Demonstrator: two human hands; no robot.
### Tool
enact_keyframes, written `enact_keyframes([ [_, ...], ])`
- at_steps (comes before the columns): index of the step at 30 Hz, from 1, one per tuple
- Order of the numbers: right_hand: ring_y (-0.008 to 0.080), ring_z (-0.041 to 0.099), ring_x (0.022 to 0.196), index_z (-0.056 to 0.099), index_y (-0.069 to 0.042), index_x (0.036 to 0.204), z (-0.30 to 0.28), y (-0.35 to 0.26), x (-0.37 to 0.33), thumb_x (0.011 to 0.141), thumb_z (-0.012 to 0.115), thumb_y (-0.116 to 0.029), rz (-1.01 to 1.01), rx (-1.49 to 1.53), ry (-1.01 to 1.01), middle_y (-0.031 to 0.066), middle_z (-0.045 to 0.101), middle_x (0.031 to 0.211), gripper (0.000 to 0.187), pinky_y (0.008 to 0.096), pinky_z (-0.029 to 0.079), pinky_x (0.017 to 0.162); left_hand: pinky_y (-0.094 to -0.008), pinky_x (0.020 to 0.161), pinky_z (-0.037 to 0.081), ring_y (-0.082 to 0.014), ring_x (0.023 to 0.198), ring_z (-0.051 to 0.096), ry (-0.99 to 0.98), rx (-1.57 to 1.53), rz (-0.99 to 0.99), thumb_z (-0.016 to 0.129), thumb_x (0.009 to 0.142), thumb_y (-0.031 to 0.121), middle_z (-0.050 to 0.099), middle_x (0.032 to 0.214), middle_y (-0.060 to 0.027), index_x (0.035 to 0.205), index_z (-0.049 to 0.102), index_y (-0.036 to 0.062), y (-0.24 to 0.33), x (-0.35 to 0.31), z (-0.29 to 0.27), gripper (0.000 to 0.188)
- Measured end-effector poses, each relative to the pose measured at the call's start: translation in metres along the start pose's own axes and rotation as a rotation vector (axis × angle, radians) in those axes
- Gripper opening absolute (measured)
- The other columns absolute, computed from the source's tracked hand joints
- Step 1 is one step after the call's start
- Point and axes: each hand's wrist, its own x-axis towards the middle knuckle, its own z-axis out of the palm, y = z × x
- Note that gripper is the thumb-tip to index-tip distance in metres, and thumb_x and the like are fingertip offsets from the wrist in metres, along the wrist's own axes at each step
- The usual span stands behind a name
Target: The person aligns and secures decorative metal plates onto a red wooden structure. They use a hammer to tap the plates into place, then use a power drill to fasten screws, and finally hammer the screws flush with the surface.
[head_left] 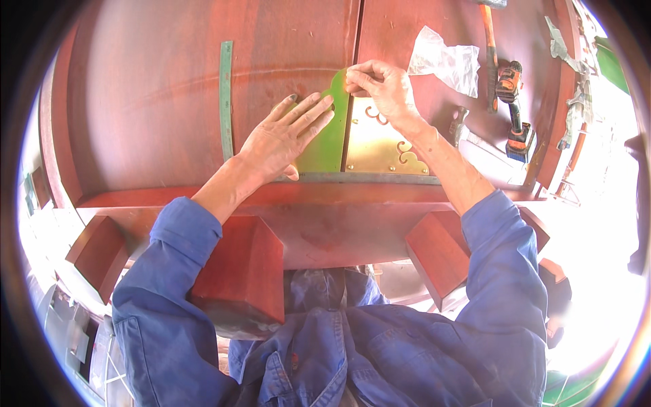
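A green plate (323, 152) with a curved upper edge lies on the reddish-brown wooden panel, left of a dark seam. My left hand (277, 141) rests flat over its left part, fingers spread. At the plate's upper right edge, my right hand (385, 88) closes thumb and fingertips in a pinch. Whatever sits between those fingertips is too small or hidden to make out. Across the seam, under my right wrist, a shiny gold plate (380, 148) with curled cut-outs is fixed by several small round studs.
A green ruler (226, 102) lies left of my hands. To the right are a crumpled clear plastic bag (444, 64), an orange-handled hammer (489, 57), a cordless drill (513, 102) and a dark-handled tool (458, 124). A metal strip (400, 178) runs along the plates' near edge.
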Motion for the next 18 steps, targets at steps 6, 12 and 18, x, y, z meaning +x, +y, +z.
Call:
enact_keyframes([
  [6,0.0164,0.071,0.065,0.071,-0.001,0.085,0.011,-0.011,0.003,0.088,0.075,-0.015,-0.225,-0.312,0.042,0.011,0.068,0.079,0.014,0.0318,0.055,0.06,-0.0422,0.129,0.021,-0.0224,0.157,0.017,-0.016,-0.01,-0.02,0.092,0.06,0.048,0.017,0.17,-0.0051,0.162,0.02,0.0069,0.001,-0.003,-0.007,0.131],
  [12,0.0203,0.072,0.065,0.065,0.001,0.079,0.004,-0.014,0.004,0.089,0.076,-0.018,-0.394,-0.523,0.059,0.0135,0.068,0.081,0.025,0.0344,0.056,0.061,-0.0427,0.129,0.021,-0.0228,0.157,0.018,0.021,-0.027,-0.005,0.092,0.056,0.049,0.017,0.17,-0.0064,0.162,0.02,0.0064,0.004,0.002,-0.005,0.135],
  [18,0.0266,0.073,0.096,0.067,-0.006,0.123,-0.04,-0.059,-0.038,0.096,0.069,-0.03,-0.223,-0.525,0.025,0.0162,0.073,0.11,0.036,0.037,0.059,0.08,-0.0432,0.129,0.022,-0.0228,0.157,0.018,0.054,-0.036,0.005,0.092,0.056,0.052,0.018,0.17,-0.0072,0.162,0.022,0.0062,0.004,0.004,-0.004,0.135],
])
